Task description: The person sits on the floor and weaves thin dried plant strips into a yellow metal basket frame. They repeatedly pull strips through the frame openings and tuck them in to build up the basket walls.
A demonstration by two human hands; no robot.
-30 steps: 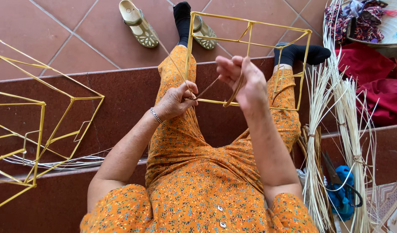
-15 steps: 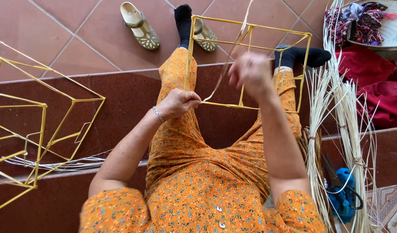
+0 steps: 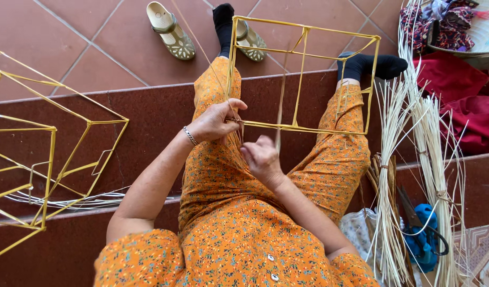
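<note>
A yellow bamboo box frame (image 3: 303, 74) rests across my knees, over orange flowered trousers. My left hand (image 3: 215, 122) pinches the frame's near left corner, where a thin pale strip (image 3: 202, 50) runs up and away to the upper left. My right hand (image 3: 260, 159) sits just below the near bar, fingers closed on a thin strip (image 3: 280, 114) that rises to the frame. A bracelet circles my left wrist.
A larger finished yellow frame (image 3: 48, 154) lies at the left on the dark red step. Bundles of pale bamboo strips (image 3: 414, 159) stand at the right, with scissors on a blue object (image 3: 422, 239). Two sandals (image 3: 170, 29) lie on the tiled floor beyond my feet.
My right hand has dropped from above the frame down toward my lap, pulling the strip with it. The left hand stays at the corner.
</note>
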